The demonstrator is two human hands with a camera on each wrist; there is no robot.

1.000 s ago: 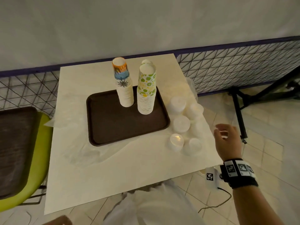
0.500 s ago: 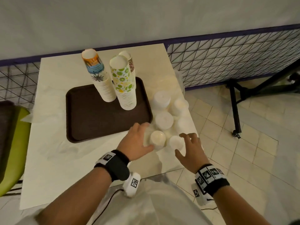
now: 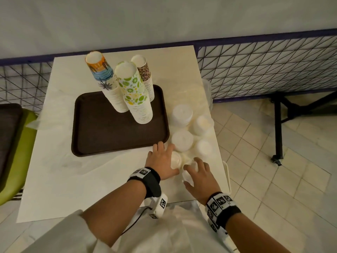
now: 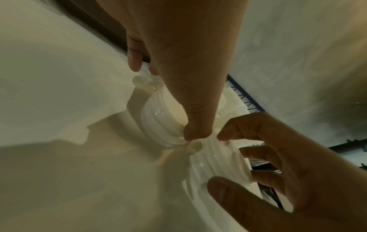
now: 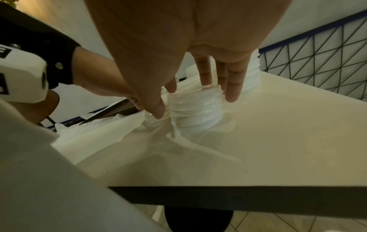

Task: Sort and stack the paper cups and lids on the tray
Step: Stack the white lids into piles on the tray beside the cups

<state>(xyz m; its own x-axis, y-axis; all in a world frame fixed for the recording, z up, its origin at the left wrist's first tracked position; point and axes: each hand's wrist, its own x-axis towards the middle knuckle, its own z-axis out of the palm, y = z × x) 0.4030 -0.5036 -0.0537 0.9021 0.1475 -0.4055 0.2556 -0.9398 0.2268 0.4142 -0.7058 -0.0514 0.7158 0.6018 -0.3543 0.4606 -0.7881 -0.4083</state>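
Observation:
Three stacks of paper cups stand on the brown tray (image 3: 102, 136): an orange and blue stack (image 3: 107, 84), a green lime stack (image 3: 135, 95) and a leopard-print stack (image 3: 145, 75) behind it. Several short stacks of white lids stand on the table to the right of the tray. My left hand (image 3: 169, 157) holds the nearest left lid stack (image 4: 158, 122), thumb on one side and fingers on the other. Beside it, my right hand (image 5: 195, 105) curls round the nearest right lid stack (image 5: 196, 113), with one finger over its top.
More lid stacks (image 3: 182, 139) stand behind my hands near the table's right edge (image 3: 221, 157). A green chair (image 3: 16, 152) is at the left. A wire mesh fence (image 3: 264, 70) runs behind the table, and a black stand (image 3: 278, 132) is on the tiled floor at the right.
My left hand came into view and both hands reached forward to the two nearest lid stacks, then closed round them. The cups and tray have not moved.

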